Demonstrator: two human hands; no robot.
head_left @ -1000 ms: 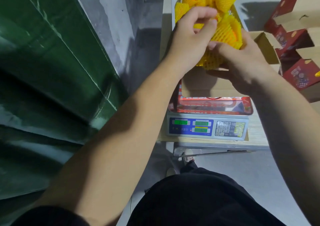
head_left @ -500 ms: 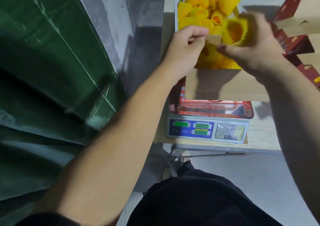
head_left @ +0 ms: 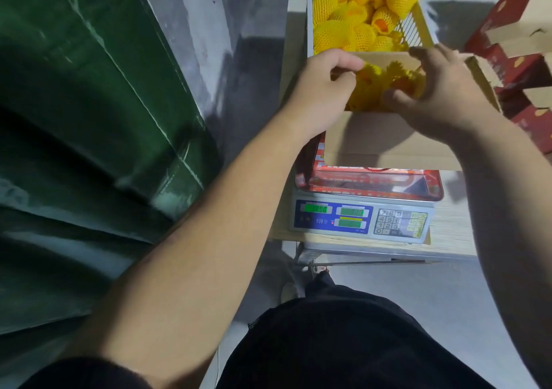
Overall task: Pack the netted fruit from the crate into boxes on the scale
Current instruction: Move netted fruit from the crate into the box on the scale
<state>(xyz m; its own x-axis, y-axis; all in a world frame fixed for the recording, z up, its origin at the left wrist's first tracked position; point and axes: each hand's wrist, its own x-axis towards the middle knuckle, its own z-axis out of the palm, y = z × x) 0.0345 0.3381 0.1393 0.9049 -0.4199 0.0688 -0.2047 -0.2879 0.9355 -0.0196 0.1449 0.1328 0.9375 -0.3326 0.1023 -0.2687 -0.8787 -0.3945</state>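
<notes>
I am looking down at a grey concrete floor with a green tarpaulin [head_left: 89, 104] filling the left side and a light counter [head_left: 454, 224] ahead of me. On the counter sits a scale [head_left: 361, 218] with green lit displays and a keypad facing me. An open cardboard box [head_left: 388, 140] with red printed sides stands on the scale pan, its long axis running left to right and its near flap folded toward me. Inside it lies netted fruit [head_left: 370, 90]: orange fruit in yellow foam mesh sleeves whose frilled ends point up out of the box. Behind the box, touching its far flap, a white crate [head_left: 413, 28] runs lengthwise away from me and holds a heap of the same yellow-sleeved fruit, orange skin showing at some open ends. My left hand [head_left: 322, 90] is at the box's left edge, its fingers curled against a sleeve; I cannot tell whether they truly grip it. My right hand [head_left: 445, 90] reaches into the box from the right, fingers spread and bent over the netting, thumb pressing a sleeve. Red and brown cartons [head_left: 522, 45] are stacked at the right.
</notes>
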